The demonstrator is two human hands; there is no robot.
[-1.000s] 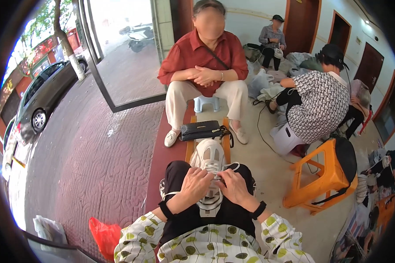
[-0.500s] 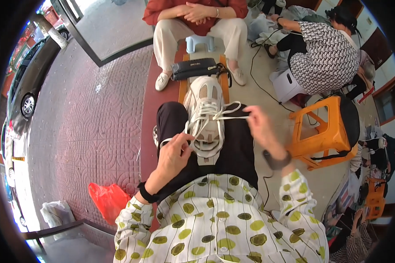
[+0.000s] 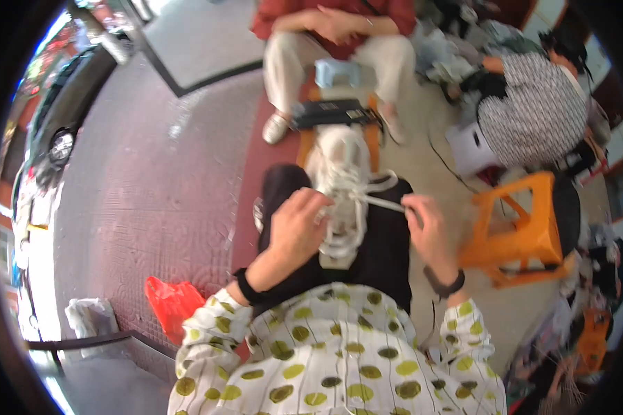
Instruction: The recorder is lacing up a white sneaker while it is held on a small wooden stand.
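Observation:
A white and beige lace-up sneaker [image 3: 336,155] rests between my dark-trousered knees, its toe pointing away from me. At its right side my right hand [image 3: 429,225] pinches the end of a white shoelace [image 3: 386,203], pulled out straight from the lacing. A loose lace loop lies just above that strand. My left hand [image 3: 298,225] is at the sneaker's left side, fingers curled against the laces. Whatever is between those fingertips is hidden and blurred.
Beyond the toe, a black pouch [image 3: 329,113] lies on an orange stool [image 3: 310,146]. A person [image 3: 339,41] sits facing me. Another person [image 3: 543,104] bends at the right. An orange plastic stool [image 3: 526,232] stands right; a red bag [image 3: 172,304] lies left.
My right hand has come lower and nearer, still drawing the lace out. My left hand has moved up along the sneaker's side onto the lacing. The whole view has shifted slightly and blurred.

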